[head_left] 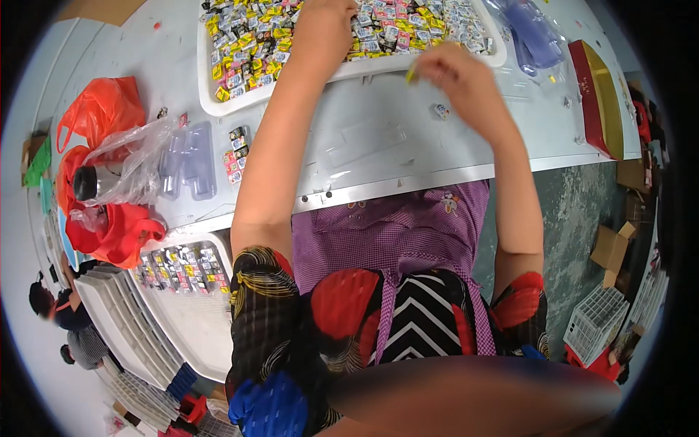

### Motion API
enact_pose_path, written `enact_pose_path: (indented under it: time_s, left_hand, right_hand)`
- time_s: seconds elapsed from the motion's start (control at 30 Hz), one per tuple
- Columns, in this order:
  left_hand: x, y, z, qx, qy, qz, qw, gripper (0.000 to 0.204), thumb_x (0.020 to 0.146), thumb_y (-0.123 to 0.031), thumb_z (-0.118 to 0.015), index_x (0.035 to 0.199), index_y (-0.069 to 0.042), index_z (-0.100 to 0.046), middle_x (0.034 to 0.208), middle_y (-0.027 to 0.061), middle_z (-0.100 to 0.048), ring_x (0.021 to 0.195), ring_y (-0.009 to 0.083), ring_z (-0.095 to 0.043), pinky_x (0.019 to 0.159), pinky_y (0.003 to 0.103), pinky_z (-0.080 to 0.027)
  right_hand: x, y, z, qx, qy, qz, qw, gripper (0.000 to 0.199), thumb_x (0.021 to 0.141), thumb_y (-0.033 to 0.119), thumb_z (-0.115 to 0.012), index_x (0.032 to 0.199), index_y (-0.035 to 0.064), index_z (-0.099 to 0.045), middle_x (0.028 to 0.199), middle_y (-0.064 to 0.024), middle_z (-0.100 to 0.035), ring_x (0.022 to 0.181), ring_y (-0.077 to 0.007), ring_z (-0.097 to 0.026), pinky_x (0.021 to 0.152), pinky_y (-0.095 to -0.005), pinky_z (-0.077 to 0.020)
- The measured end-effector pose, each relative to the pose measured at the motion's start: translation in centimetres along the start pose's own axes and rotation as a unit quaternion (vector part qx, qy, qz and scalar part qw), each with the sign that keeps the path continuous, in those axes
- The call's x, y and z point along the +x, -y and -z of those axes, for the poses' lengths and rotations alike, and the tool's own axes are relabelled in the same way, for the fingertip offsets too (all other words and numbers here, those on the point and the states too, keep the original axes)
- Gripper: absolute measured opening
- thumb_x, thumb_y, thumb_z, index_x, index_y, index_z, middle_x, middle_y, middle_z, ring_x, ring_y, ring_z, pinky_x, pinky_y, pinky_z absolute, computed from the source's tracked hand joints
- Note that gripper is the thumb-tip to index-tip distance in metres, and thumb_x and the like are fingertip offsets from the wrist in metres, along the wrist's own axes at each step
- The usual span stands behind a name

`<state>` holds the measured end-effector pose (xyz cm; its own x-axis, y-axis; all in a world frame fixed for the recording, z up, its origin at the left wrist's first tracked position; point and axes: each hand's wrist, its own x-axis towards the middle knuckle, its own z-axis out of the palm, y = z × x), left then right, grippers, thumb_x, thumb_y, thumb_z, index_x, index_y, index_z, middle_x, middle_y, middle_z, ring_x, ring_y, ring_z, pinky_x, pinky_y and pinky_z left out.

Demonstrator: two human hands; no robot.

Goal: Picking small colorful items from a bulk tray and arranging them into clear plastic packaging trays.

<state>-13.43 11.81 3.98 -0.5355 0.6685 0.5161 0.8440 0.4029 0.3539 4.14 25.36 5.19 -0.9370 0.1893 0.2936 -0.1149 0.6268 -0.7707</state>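
A large white tray [291, 91] at the far side of the table is full of small wrapped pieces [251, 51] in yellow, white, black and pink. My left hand [325, 33] reaches over it, fingers bent down at the pieces; whatever they hold is hidden. My right hand [466, 81], slightly blurred, is just off the tray's near right corner. Its fingertips pinch a small yellow wrapped piece [411, 73]. A loose white-and-dark piece [441, 111] lies below that hand. Left of my left forearm, several pieces [235, 154] stand in a short block.
Clear plastic shells [198, 160] lie at the left, beside red bags [105, 109] and a dark-capped bottle [87, 182]. More shells [535, 36] and a red-and-gold box [593, 98] are at the right. Below the table's left edge, another white tray [186, 320] holds filled packs [182, 268].
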Motion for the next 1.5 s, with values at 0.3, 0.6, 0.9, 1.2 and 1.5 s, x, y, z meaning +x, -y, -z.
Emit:
enact_pose_path:
  time_s: [0.3,0.6,0.9,1.2,1.5]
  left_hand:
    - [-10.8,-4.5,3.5,-0.405,0.147,0.268,0.861,0.016,0.085,-0.004,-0.062,0.1,0.001,-0.066,0.087,0.0084,-0.066,0.072,0.0138,-0.065,0.061,0.025,-0.052]
    - [-14.8,-6.4,0.1,-0.3,0.144,0.254,0.908,0.01,0.084,-0.003,-0.062,0.092,0.002,-0.065,0.08,0.0099,-0.066,0.062,0.0131,-0.062,0.057,0.026,-0.049]
    - [-14.0,-7.5,0.9,-0.254,0.187,0.252,0.915,0.007,0.08,-0.005,-0.058,0.082,0.0,-0.062,0.083,0.018,-0.064,0.079,0.0358,-0.061,0.072,0.043,-0.049]
    - [-14.1,-7.7,-0.1,-0.175,0.196,0.212,0.941,0.011,0.081,-0.009,-0.064,0.085,0.001,-0.063,0.08,0.0137,-0.066,0.071,0.0268,-0.064,0.064,0.035,-0.049]
    - [-14.9,-5.5,2.7,-0.416,0.162,0.259,0.856,0.038,0.084,-0.003,-0.063,0.122,-0.004,-0.056,0.103,0.0123,-0.066,0.091,0.0199,-0.065,0.077,0.03,-0.051]
  right_hand:
    - [-6.0,-1.1,-4.8,-0.06,0.069,-0.04,0.995,0.008,0.083,0.002,-0.058,0.089,0.0023,-0.063,0.088,-0.0117,-0.057,0.087,-0.031,-0.055,0.078,-0.0374,-0.0455]
    - [-6.3,-1.0,-5.5,-0.145,0.065,-0.01,0.987,0.009,0.08,0.001,-0.058,0.088,0.0038,-0.06,0.091,-0.0105,-0.057,0.092,-0.0312,-0.053,0.082,-0.0392,-0.0444]
    - [-6.8,-1.0,-5.8,-0.163,0.052,-0.02,0.985,0.012,0.08,0.002,-0.06,0.092,0.0041,-0.057,0.09,-0.0117,-0.057,0.092,-0.0332,-0.054,0.078,-0.0406,-0.0465]
    - [-6.8,-0.9,-5.4,-0.155,0.052,-0.034,0.986,0.015,0.081,0.003,-0.06,0.096,0.0033,-0.059,0.092,-0.0127,-0.06,0.089,-0.0318,-0.057,0.075,-0.0392,-0.0482]
    - [-6.9,-0.9,-3.4,0.243,-0.024,-0.25,0.937,0.017,0.089,0.003,-0.06,0.106,0.0025,-0.062,0.087,0.0005,-0.06,0.071,-0.0048,-0.051,0.063,-0.021,-0.0438]
